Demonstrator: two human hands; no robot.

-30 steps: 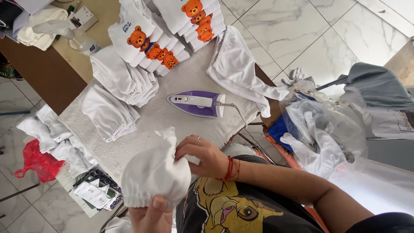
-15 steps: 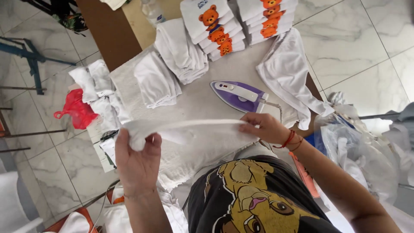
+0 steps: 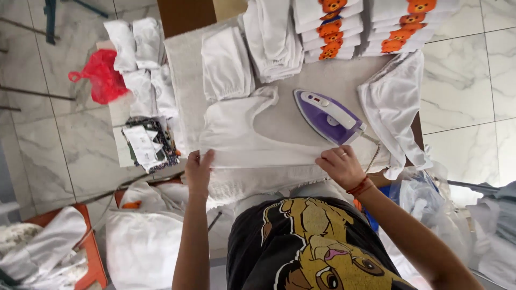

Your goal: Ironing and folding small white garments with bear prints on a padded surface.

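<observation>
Seen from above, a person stands at a padded ironing table [image 3: 279,115] covered in pale cloth. A small white garment [image 3: 242,137] lies spread flat on the table, its near hem stretched between both hands. The left hand [image 3: 199,171] pinches the hem's left corner, fingers closed on the fabric. The right hand [image 3: 341,167], with a red cord at the wrist, grips the hem's right end, fingers curled over it.

A purple and white iron [image 3: 327,115] rests on the table just beyond the right hand, close beside the garment's right edge, its cord trailing past the wrist toward the table's near right corner. Beyond the garment sit a folded white piece [image 3: 226,64] and stacks of folded white clothes with orange bear prints [image 3: 336,27]. Another white garment [image 3: 395,104] hangs off the table's right side.

The likely risks: the right hand or wrist could brush the iron's hot plate, since it sits so near; the cord could snag on the arm and drag the iron; and uneven pulling on the hem could set a crease into the garment.
</observation>
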